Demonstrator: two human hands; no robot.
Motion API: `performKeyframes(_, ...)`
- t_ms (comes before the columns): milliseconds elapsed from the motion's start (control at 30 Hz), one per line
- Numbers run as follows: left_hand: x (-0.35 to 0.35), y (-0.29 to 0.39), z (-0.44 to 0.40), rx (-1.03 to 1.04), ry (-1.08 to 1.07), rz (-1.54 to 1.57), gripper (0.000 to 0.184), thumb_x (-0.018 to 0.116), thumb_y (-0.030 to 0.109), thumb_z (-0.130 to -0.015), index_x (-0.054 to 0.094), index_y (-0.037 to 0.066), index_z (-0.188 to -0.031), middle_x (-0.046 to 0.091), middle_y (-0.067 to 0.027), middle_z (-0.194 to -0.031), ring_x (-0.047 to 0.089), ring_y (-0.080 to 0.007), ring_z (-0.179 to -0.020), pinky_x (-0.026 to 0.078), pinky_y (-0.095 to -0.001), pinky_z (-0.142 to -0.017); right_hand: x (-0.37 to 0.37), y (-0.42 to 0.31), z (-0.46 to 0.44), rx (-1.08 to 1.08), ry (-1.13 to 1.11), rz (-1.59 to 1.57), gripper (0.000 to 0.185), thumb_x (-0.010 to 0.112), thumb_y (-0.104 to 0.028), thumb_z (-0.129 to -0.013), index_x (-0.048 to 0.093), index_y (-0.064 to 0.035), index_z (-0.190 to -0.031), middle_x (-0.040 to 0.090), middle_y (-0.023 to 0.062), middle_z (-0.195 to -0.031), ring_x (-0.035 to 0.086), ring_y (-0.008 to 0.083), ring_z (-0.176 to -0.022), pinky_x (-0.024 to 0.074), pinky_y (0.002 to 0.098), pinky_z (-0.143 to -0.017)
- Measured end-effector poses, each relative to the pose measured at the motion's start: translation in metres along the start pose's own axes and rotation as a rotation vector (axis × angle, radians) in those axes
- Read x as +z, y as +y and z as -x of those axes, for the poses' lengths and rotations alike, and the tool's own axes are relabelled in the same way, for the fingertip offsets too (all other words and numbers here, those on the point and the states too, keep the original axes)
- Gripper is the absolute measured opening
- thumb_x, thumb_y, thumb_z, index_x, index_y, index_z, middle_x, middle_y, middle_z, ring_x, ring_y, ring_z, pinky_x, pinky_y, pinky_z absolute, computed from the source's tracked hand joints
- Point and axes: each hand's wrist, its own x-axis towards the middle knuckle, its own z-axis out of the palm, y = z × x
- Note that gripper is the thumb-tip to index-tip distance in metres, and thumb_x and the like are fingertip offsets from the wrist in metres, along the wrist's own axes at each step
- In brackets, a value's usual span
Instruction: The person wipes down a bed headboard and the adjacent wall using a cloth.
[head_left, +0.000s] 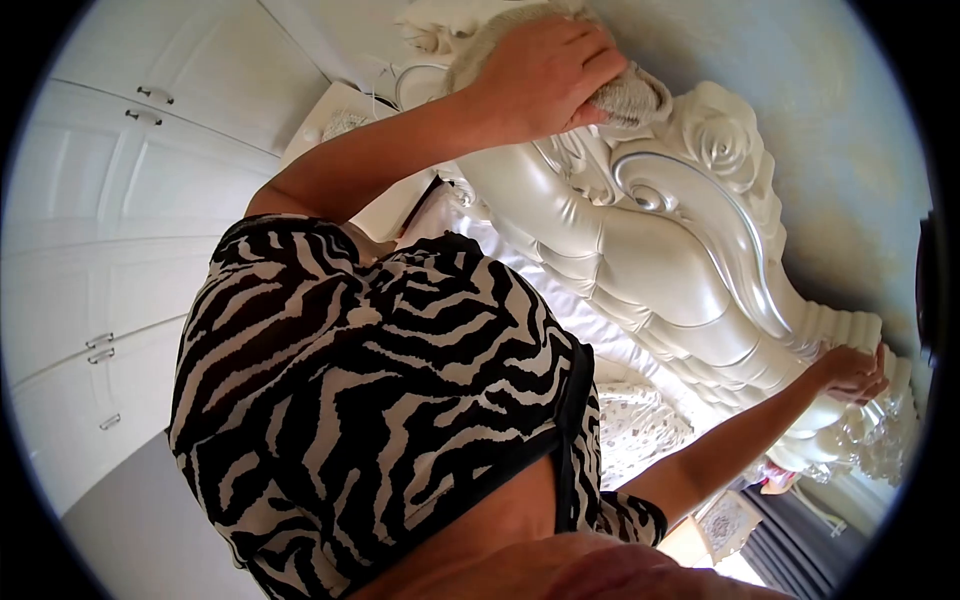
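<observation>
A beige-grey fluffy cloth (632, 98) is bunched under my left hand (550, 75) at the top of the view. My fingers are wrapped over the cloth, against the upper part of a carved, pearly white headboard (690, 215). Far to the right, my right hand (850, 375) is at the other end of the headboard, its fingers curled against the carved edge. Tufted, glossy padding (650, 270) lies between the two hands. My black-and-cream patterned top (400, 380) fills the middle of the view.
White cupboards (130, 190) with small metal handles stand along the left. A white bedside unit (340, 125) is at the upper left. Below the headboard is a patterned pillow (640, 430). Dark curtains (785, 545) hang at the lower right, near a lampshade-like object (728, 522).
</observation>
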Motion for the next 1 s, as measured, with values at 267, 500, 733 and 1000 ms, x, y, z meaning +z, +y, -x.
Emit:
performKeyframes(267,0.010,0.006,0.091,0.090,-0.136,0.382,0.051,0.083,0.031,-0.069,0.066,0.007,-0.111,0.068,-0.0133,-0.107,0.066,-0.0355,-0.101,0.054,-0.0439,-0.086,-0.020,-0.038,-0.001,0.140,-0.029,-0.057,0.049,0.032,-0.028,-0.094,0.081,-0.0179,-0.096,0.067,0.0076,-0.123,0.049,0.0268,-0.133,0.0325,0.0463,-0.111)
performKeyframes(500,-0.059,-0.051,0.089,-0.765,0.541,0.537,0.032,0.057,0.001,-0.088,0.060,-0.005,-0.119,0.069,-0.0073,-0.110,0.065,-0.0184,-0.096,0.053,-0.0349,-0.085,-0.027,-0.045,-0.001,0.160,-0.080,-0.069,0.049,0.032,-0.029,-0.094,0.080,-0.0167,-0.097,0.066,0.0053,-0.125,0.047,0.0259,-0.134,0.0301,0.0451,-0.113)
performKeyframes(733,-0.005,-0.105,0.067,-0.269,0.575,-0.062,0.042,0.056,0.005,-0.084,0.060,0.001,-0.125,0.063,-0.0190,-0.114,0.061,-0.0373,-0.106,0.048,-0.0414,-0.094,-0.025,-0.042,-0.002,0.154,-0.061,-0.057,0.050,0.032,-0.026,-0.091,0.080,-0.0115,-0.089,0.068,0.0057,-0.104,0.054,0.0271,-0.117,0.0366,0.0464,-0.107)
performKeyframes(1000,0.021,-0.085,0.082,-0.357,0.783,0.026,0.039,0.057,0.002,-0.081,0.063,-0.001,-0.119,0.064,-0.0188,-0.113,0.060,-0.0378,-0.106,0.048,-0.0442,-0.095,-0.011,-0.027,-0.004,0.120,0.023,-0.062,0.051,0.031,-0.021,-0.088,0.079,-0.0080,-0.080,0.064,0.0097,-0.096,0.057,0.0299,-0.098,0.0428,0.0486,-0.101)
